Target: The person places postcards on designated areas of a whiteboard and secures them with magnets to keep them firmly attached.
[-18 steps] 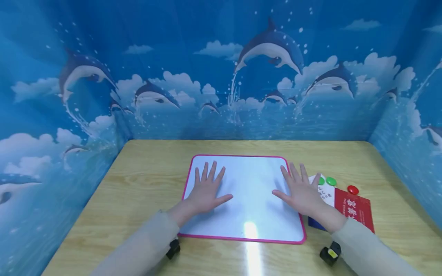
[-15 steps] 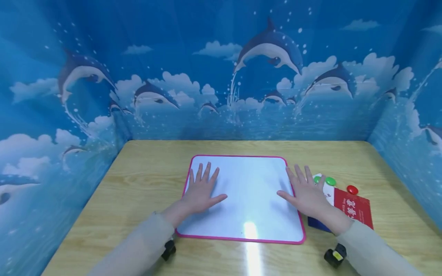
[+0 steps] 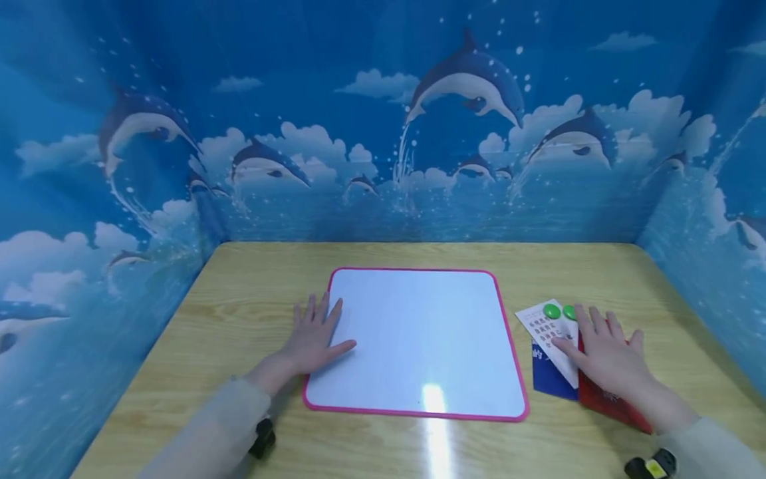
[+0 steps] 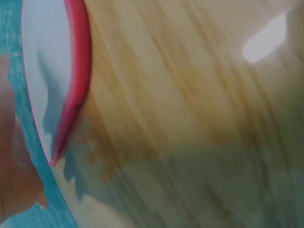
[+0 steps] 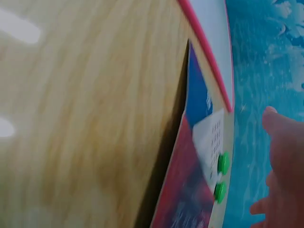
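Observation:
A whiteboard with a pink rim [image 3: 419,332] lies flat on the wooden table. My left hand [image 3: 311,342], fingers spread and straight, is over the board's left edge and holds nothing. My right hand [image 3: 613,362], also with fingers spread, is over a red card [image 3: 607,399] and covers much of it. Beside that hand lie a white card with printed characters [image 3: 546,329] and a blue card [image 3: 550,374] partly beneath it. Two green round magnets [image 5: 223,163] sit at the white card's top end. In the right wrist view, the hand [image 5: 285,166] appears apart from the cards.
The wooden table [image 3: 251,293] extends on both sides of the board, with a bright light reflection at its front. Blue dolphin-printed curtains [image 3: 359,219] close off the back and both sides.
Both hands have moved apart: the left slides outward to the board's left edge, the right outward over the cards. The red round piece seen earlier is now hidden by the right hand.

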A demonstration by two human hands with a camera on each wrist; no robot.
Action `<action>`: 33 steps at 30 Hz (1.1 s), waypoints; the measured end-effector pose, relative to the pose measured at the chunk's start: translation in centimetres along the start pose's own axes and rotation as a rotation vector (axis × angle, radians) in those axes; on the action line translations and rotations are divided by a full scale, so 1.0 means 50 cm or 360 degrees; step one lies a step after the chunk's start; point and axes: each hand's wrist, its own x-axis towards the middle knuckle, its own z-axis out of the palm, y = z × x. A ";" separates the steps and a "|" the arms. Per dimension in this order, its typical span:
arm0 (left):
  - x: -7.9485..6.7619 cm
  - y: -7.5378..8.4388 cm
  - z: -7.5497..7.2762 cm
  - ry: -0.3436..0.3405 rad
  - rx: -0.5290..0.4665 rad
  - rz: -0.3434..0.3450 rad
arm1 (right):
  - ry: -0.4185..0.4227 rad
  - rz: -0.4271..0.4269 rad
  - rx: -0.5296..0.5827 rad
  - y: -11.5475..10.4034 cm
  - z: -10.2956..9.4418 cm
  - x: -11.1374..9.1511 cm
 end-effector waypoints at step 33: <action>-0.002 -0.030 0.006 -0.0146 -0.0001 -0.0069 | -0.0281 0.0120 0.0187 0.170 -0.015 -0.009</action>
